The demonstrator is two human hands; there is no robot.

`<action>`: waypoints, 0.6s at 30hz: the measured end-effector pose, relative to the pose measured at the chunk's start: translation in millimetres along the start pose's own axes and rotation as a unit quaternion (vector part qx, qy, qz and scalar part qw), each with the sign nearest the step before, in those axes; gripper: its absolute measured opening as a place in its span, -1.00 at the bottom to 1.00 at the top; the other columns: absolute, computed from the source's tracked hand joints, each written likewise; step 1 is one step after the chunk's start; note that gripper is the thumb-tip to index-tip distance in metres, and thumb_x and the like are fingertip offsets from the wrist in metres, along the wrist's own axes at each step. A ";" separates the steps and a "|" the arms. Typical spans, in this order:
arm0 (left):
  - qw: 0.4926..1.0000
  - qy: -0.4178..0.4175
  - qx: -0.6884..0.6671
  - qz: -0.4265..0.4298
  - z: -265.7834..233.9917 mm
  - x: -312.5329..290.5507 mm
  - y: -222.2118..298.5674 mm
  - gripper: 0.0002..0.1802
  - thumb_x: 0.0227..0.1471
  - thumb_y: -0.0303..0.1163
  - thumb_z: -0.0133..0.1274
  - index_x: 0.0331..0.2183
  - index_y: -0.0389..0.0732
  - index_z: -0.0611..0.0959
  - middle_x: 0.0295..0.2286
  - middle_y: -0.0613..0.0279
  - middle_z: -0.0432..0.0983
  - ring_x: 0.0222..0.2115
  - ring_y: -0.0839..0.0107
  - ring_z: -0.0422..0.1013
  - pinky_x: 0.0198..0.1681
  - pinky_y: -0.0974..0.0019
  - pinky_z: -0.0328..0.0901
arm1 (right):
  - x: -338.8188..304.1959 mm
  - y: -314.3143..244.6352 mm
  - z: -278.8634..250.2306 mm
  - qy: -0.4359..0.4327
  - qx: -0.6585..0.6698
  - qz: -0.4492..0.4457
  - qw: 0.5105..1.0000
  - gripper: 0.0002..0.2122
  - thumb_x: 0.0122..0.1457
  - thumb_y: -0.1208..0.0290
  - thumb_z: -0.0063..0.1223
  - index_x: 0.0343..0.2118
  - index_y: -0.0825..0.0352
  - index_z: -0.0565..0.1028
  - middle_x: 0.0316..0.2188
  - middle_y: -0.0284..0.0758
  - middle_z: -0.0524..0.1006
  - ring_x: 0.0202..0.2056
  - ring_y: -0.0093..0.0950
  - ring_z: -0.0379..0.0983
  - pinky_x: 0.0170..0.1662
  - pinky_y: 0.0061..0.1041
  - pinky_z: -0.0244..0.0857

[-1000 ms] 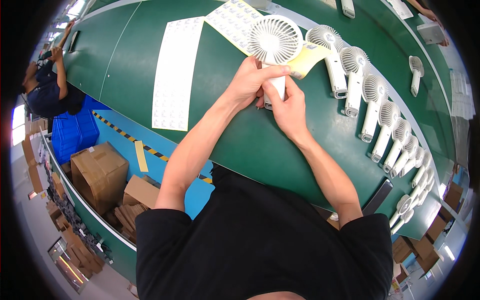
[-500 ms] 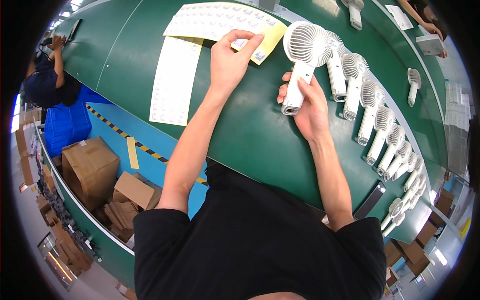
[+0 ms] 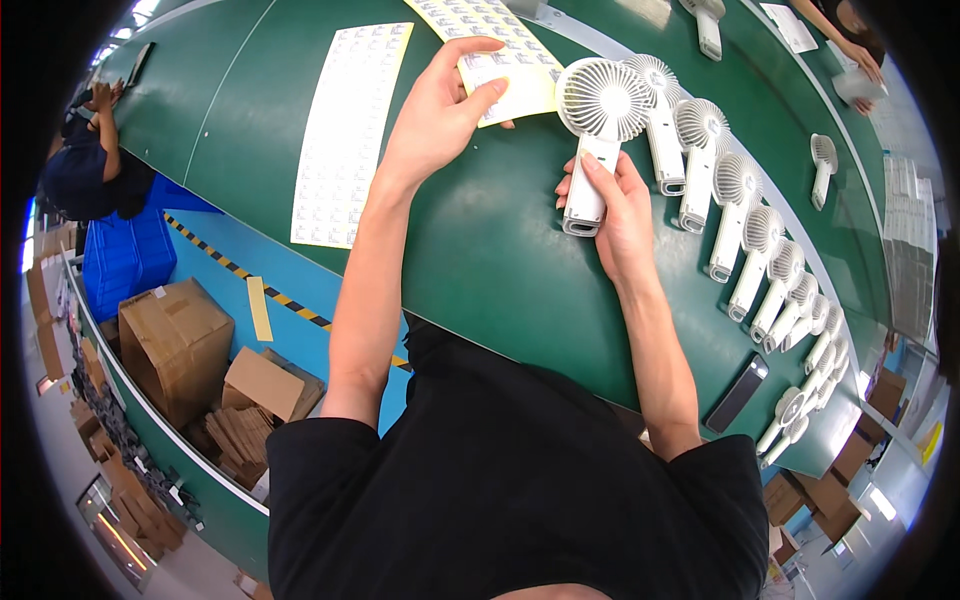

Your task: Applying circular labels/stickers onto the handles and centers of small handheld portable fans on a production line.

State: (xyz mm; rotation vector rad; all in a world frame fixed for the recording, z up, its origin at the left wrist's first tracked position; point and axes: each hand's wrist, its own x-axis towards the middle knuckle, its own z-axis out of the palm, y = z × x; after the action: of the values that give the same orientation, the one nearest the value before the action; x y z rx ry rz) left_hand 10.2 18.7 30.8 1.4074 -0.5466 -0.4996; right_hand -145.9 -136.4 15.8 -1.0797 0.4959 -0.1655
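Observation:
My right hand (image 3: 628, 215) is wrapped around the handle of a white handheld fan (image 3: 605, 105), its round grille pointing up and away from me. In my left hand (image 3: 430, 125) the near edge of a yellow-backed sticker sheet (image 3: 525, 75) is pinched between thumb and fingers, and the sheet bends upward. The held fan's head is close beside that sheet's right edge. A second, long sticker sheet (image 3: 350, 140) lies flat on the green table (image 3: 480, 260) to the left of my left hand.
A curved row of white handheld fans (image 3: 737, 185) runs down the right side, near a dark phone (image 3: 737, 392). More fans lie beyond the table's rail. Cardboard boxes (image 3: 175, 345) and blue crates (image 3: 125, 250) stand at the left. Other people work at far left and upper right.
My left hand has moved left and slightly down, pulling the upper sticker sheet nearer and turning it. More of the flat sheet now shows. The fan in my right hand has shifted slightly down and left.

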 end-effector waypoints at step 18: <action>0.994 0.100 0.034 0.039 -7.8 2.0 -0.4 -0.47 0.05 -0.42 0.21 0.05 -0.31 0.47 -0.13 0.10 0.53 -0.20 0.41 0.52 -0.07 0.41 0.36 | -8.7 -20.1 19.1 0.066 -0.587 -0.054 0.805 -0.64 0.12 0.13 0.19 -0.39 0.44 0.52 -0.46 -0.20 0.57 -0.55 -0.33 0.50 -0.41 -0.36 0.34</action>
State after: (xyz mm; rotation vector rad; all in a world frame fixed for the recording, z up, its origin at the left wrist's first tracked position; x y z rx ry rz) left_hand 16.7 23.5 29.8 1.4761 -0.4590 -0.2753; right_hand -142.5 -127.4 43.3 -2.3364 0.6759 -0.0094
